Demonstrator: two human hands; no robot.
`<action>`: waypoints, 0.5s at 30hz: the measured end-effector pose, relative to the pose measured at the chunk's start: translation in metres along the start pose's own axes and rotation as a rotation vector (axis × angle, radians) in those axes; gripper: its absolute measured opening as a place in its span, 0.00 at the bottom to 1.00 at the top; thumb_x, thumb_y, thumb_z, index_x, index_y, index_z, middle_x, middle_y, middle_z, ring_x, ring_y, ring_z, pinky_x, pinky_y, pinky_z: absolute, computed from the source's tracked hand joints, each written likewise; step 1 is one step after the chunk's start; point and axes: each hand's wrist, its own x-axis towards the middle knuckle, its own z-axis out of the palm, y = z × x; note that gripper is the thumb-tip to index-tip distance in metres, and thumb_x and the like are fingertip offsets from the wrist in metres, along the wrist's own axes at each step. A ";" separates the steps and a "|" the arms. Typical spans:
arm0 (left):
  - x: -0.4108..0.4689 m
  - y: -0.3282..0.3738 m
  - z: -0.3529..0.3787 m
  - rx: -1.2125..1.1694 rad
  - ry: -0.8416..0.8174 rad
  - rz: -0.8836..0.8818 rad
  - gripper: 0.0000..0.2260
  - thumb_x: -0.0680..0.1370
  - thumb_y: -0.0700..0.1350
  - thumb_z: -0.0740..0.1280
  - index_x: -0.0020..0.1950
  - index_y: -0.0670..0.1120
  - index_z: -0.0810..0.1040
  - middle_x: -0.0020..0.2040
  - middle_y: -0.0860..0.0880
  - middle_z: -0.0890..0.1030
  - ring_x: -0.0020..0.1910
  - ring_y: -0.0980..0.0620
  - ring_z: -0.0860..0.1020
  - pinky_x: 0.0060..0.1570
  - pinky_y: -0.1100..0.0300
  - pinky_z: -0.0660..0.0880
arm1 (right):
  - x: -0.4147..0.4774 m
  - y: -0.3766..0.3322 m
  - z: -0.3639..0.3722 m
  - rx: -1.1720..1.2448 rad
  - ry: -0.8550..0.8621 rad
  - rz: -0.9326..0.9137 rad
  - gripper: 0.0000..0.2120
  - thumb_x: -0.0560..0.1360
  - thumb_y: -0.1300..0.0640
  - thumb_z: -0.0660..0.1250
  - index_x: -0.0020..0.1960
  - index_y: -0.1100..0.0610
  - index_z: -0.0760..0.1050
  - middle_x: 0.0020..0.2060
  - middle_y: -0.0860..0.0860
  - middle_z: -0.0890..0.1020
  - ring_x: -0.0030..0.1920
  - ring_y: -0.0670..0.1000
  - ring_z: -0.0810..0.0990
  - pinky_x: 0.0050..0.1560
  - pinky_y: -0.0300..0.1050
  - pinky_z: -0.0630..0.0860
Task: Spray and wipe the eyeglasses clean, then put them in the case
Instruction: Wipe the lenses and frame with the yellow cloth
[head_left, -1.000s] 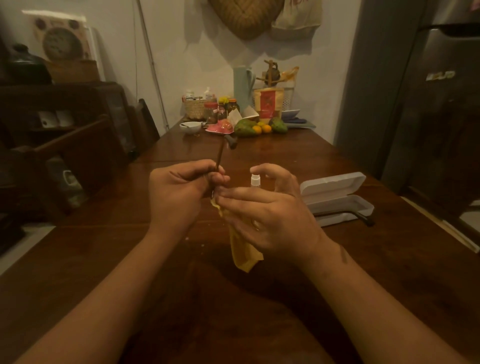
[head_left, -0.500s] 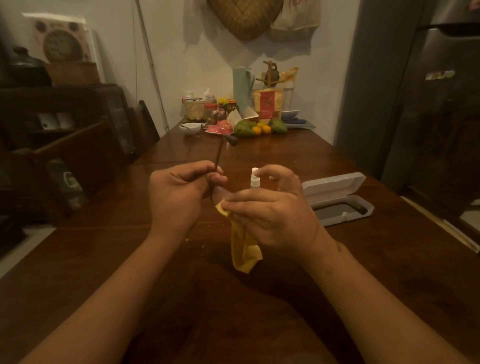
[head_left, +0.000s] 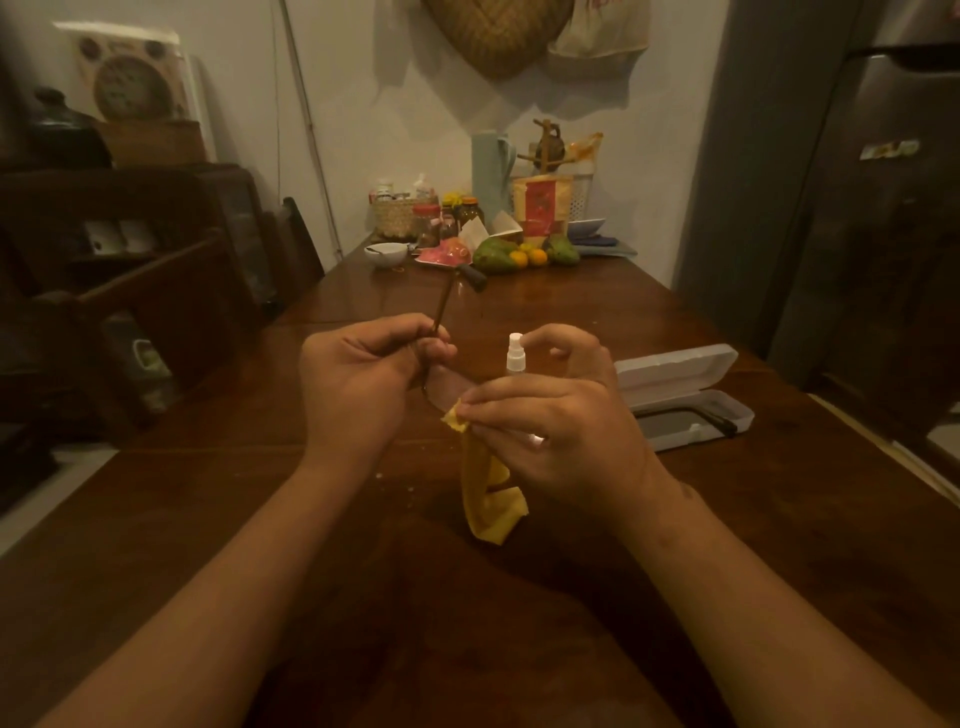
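Up above the middle of the wooden table (head_left: 779, 519), the head view shows both hands raised close together. The left hand (head_left: 358, 384) is closed around the eyeglasses (head_left: 442, 312), which are seen nearly edge-on: one temple arm rises out of the fist, its long axis close to upright and leaning slightly toward the table's far end, with the dark tip bent to the right. A lens shows faintly between the two hands, just below the left thumb.

The right hand (head_left: 561, 431) pinches a corner of the yellow cloth (head_left: 488, 493) between thumb and fingertips; the rest of the cloth hangs down toward the tabletop. That same hand also keeps a small spray bottle (head_left: 514, 353) in its grip, standing upright with the white nozzle on top and the forefinger curled just beside it.

Toward the table's right edge lies the white glasses case (head_left: 685, 395), open, lid tilted back, its long axis running across the table. Fruit (head_left: 519, 254) and jars crowd the far end against the wall.
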 end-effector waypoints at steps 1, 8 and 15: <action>0.000 0.000 0.000 0.008 0.001 0.009 0.14 0.74 0.29 0.68 0.46 0.48 0.83 0.41 0.47 0.85 0.41 0.47 0.86 0.42 0.54 0.83 | 0.000 0.000 0.000 -0.009 0.004 0.000 0.11 0.73 0.52 0.75 0.54 0.49 0.85 0.54 0.43 0.85 0.67 0.59 0.70 0.58 0.54 0.66; -0.002 0.000 0.005 0.082 -0.080 0.036 0.10 0.73 0.30 0.70 0.47 0.43 0.84 0.41 0.47 0.85 0.41 0.49 0.85 0.42 0.58 0.82 | 0.000 -0.009 0.007 -0.079 0.022 -0.036 0.13 0.77 0.49 0.69 0.60 0.50 0.83 0.59 0.44 0.83 0.73 0.59 0.66 0.65 0.61 0.65; -0.001 -0.003 0.001 0.092 -0.055 0.005 0.09 0.74 0.30 0.69 0.48 0.42 0.84 0.41 0.46 0.85 0.42 0.47 0.85 0.42 0.52 0.83 | 0.000 -0.003 0.002 -0.059 -0.032 0.034 0.12 0.75 0.47 0.71 0.56 0.48 0.84 0.54 0.42 0.85 0.70 0.57 0.68 0.60 0.56 0.66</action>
